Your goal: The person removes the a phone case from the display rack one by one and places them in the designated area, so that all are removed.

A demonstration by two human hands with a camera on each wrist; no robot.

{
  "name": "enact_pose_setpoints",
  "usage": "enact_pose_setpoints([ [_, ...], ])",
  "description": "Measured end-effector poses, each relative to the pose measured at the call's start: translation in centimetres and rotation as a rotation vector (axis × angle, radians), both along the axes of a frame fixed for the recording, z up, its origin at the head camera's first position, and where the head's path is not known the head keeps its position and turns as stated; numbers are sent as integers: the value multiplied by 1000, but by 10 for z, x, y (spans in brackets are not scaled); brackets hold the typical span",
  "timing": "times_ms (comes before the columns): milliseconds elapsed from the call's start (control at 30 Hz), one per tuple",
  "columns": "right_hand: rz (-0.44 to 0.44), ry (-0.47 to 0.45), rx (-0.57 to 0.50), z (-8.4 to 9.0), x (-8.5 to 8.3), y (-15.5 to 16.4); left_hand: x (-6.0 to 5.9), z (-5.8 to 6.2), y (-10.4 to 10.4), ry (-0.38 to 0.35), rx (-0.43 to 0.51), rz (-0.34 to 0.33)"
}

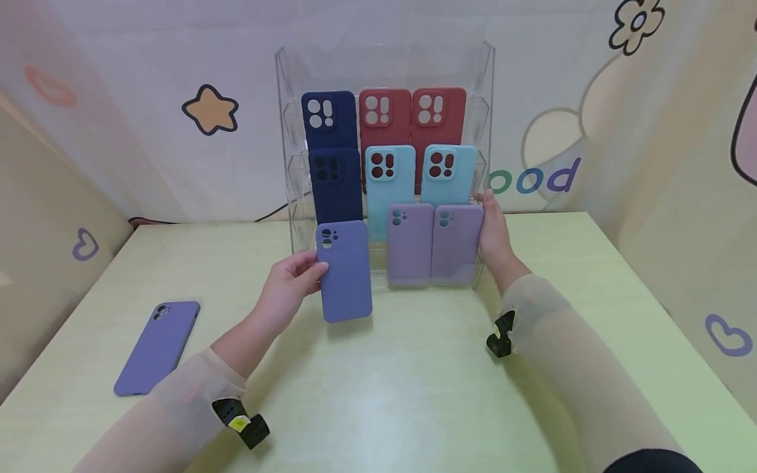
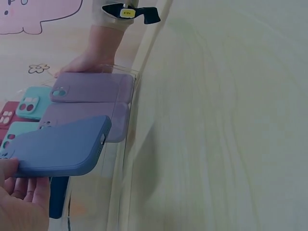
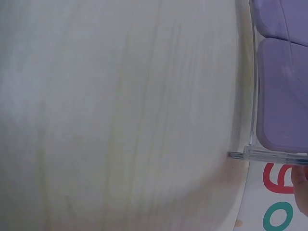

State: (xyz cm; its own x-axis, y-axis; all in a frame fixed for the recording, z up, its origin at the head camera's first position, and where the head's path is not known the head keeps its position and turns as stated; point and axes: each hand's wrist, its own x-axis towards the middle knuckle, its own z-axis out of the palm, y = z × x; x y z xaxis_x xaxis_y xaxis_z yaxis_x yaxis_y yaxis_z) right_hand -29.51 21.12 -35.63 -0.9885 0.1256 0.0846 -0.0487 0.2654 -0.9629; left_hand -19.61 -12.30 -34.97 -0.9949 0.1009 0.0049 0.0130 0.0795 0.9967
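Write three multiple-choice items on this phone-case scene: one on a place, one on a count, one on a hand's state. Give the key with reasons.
1. Where does the second blue-violet silicone phone case lie?
A. flat on the table, to the left
B. in the rack's top row
C. under the right hand

2. How many red phone cases stand in the clear acrylic display rack?
A. one
B. two
C. four

3. What is the left hand doing?
A. resting flat on the table
B. gripping the rack's side
C. holding a blue-violet phone case by its edge

Key:
1. A, the second blue-violet silicone phone case lies flat on the pale green table, left of the arms.
2. B, two red phone cases stand side by side in the top row of the clear acrylic display rack.
3. C, the left hand holds the blue-violet phone case in front of the rack; the right hand touches the rack's side.
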Motion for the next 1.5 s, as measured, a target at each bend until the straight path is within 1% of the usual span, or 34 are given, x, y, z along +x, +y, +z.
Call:
enact_pose_setpoints([
  [67,6,-2,4,0,0,0,4,0,-2,-5,1,-4],
  [267,2,-60,-3,-3,2,0,16,-1,-6,-26,3,-32],
  [467,-4,-58,0,0,2,2,21,4,-7,-15,16,-45],
  [700,5,-52,-18,0,-1,2,25,6,-13,-12,44,-19],
  [967,-1,-76,-19,-2,-1,2,33,7,-25,-43,14,6],
  [1100,-1,-60,-18,-2,-2,0,37,8,-31,-52,19,15],
  [1200,3,-42,-3,-3,-4,-1,40,10,-36,-56,26,19],
  [1400,-5,-63,-9,-3,-3,0,44,12,-43,-60,3,16],
  [1500,-3,-49,-7,-2,-1,1,47,13,-48,-57,-5,14],
])
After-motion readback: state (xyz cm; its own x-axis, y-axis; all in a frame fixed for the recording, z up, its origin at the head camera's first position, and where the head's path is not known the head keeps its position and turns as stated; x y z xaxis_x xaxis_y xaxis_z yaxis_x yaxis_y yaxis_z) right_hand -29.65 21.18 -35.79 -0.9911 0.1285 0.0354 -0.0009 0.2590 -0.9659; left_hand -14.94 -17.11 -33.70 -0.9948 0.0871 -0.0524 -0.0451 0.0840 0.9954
